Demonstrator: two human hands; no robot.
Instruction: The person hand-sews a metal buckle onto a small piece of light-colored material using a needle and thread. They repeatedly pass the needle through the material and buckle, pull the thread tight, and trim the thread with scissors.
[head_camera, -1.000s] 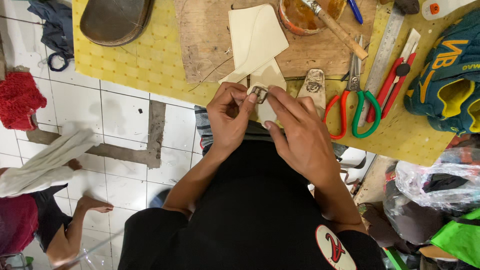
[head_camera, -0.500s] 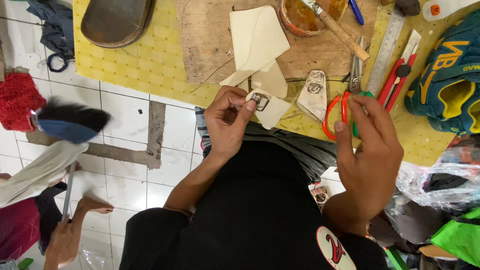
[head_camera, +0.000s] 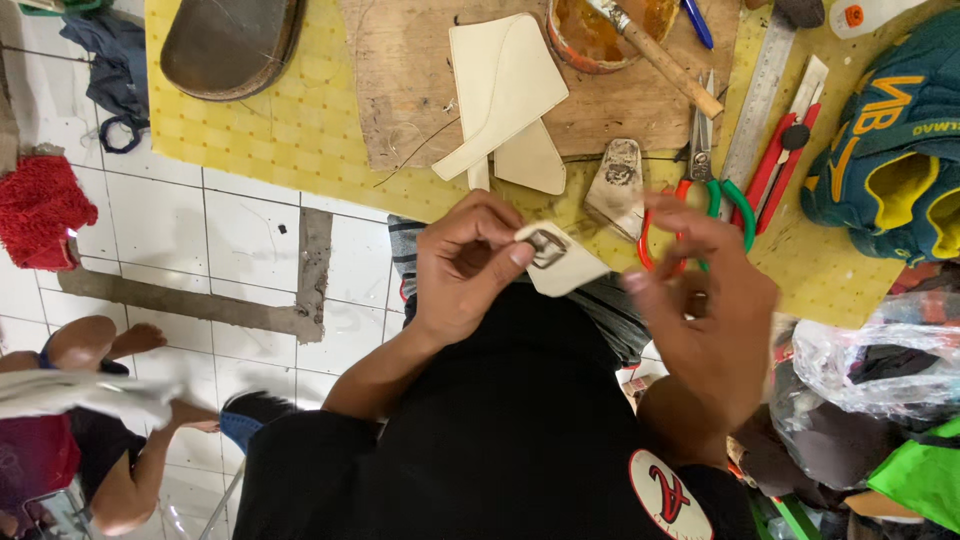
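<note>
Pinching a cream leather strip with a metal buckle (head_camera: 552, 255), the left hand (head_camera: 465, 265) is holding it alone: the right hand (head_camera: 705, 300), previously gripping it too, is hovering beside it, half-open and empty, directly over the scissors (head_camera: 700, 185).

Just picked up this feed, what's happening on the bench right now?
A person sits at a yellow cutting mat. The left hand pinches a small cream leather piece with a metal buckle against it. The right hand is blurred, empty, fingers spread just below the red-and-green scissors. Larger cream leather pieces lie on a wooden board.
</note>
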